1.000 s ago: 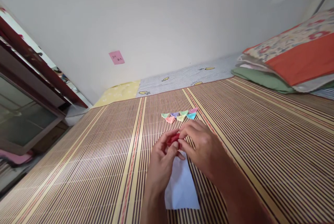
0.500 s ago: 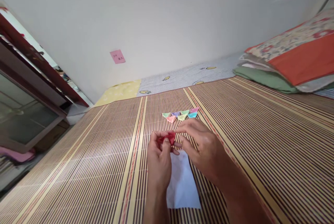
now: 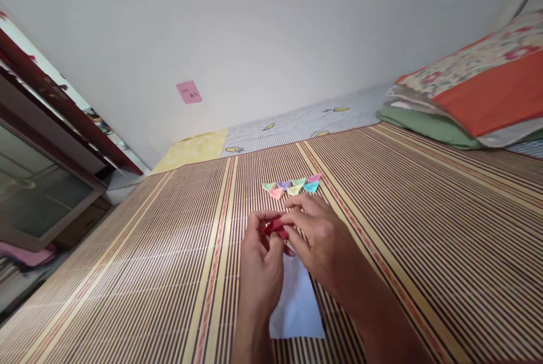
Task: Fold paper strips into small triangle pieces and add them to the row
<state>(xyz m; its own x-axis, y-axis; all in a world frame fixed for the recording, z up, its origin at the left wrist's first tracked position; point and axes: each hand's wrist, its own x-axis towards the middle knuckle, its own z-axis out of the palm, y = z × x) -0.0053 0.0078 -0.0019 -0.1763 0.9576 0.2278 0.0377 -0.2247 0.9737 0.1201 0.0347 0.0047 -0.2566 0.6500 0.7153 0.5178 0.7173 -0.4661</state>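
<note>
A small folded red paper [image 3: 276,228] is between my two hands, above the striped mat. My left hand [image 3: 262,262] grips it from the left with thumb and fingers. From the right, my right hand [image 3: 324,237] pinches its upper right part between thumb and forefinger. Below them a white paper sheet [image 3: 297,302] lies on the mat, its top end partly hidden by the hands. Just beyond the fingers lie several small folded paper triangles in two rows, among them a pink-orange one [image 3: 276,193] and a cyan one [image 3: 311,187].
The striped mat [image 3: 139,239] reaches to a white wall with a pink note [image 3: 189,92]. Folded bedding with an orange and floral cover [image 3: 496,92] is at the right. A yellow cloth [image 3: 195,149] lies at the far edge; a glass-panelled door [image 3: 38,183] stands left.
My right hand has moved left and its fingers have closed on the red paper. The red paper has turned and shifted slightly right in my left fingers.
</note>
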